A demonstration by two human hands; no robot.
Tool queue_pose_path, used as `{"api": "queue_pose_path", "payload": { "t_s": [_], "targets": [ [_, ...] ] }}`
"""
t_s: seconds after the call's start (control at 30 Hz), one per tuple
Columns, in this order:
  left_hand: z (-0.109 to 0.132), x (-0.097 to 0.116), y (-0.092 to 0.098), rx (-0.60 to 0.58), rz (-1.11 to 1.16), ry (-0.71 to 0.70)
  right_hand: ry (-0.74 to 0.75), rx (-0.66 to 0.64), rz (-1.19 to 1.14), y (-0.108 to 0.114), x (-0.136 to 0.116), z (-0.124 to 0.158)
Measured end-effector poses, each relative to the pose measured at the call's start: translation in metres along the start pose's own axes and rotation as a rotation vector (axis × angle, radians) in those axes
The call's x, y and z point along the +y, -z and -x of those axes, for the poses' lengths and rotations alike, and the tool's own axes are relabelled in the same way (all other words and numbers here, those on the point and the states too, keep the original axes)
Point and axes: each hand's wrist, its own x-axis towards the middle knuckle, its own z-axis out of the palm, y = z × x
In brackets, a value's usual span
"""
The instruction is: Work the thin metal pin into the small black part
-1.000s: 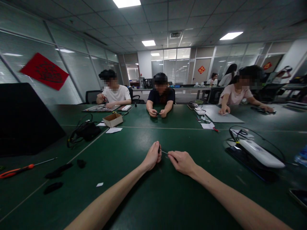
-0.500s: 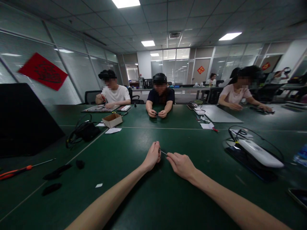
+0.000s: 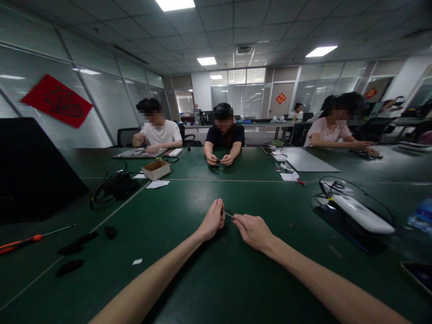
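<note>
Over the green table (image 3: 189,270), my left hand (image 3: 213,219) is closed around a small dark object (image 3: 222,210). Fingers cover most of that object, so its kind cannot be made out. My right hand (image 3: 254,231) is closed to the right of it, gripping a thin metal shaft (image 3: 228,215) that looks like a screwdriver's. Its handle, if it has one, is hidden in the fingers. The shaft spans the short gap between both hands, and its far end goes out of sight at my left hand's fingers.
At left lie an orange-and-black screwdriver (image 3: 37,237), several black pieces (image 3: 69,267) and a white scrap (image 3: 137,261). A cardboard box (image 3: 156,171) stands near a black cabled bundle (image 3: 119,185). On the right, a white device (image 3: 362,214) rests on a dark slab. Co-workers (image 3: 223,135) sit opposite.
Both hands keep nearly the same hold and place. The whole view has shifted slightly. Across the table at right, a co-worker's hand has moved rightward, towards the other hand.
</note>
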Motion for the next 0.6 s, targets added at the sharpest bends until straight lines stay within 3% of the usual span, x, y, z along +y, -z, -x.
{"api": "queue_pose_path", "payload": {
  "t_s": [0.6],
  "targets": [
    [-0.0029, 0.0025, -0.0033, 0.026, -0.02, 0.032, -0.068, 0.016, 0.008, -0.0031, 0.0002, -0.001]
  ]
}}
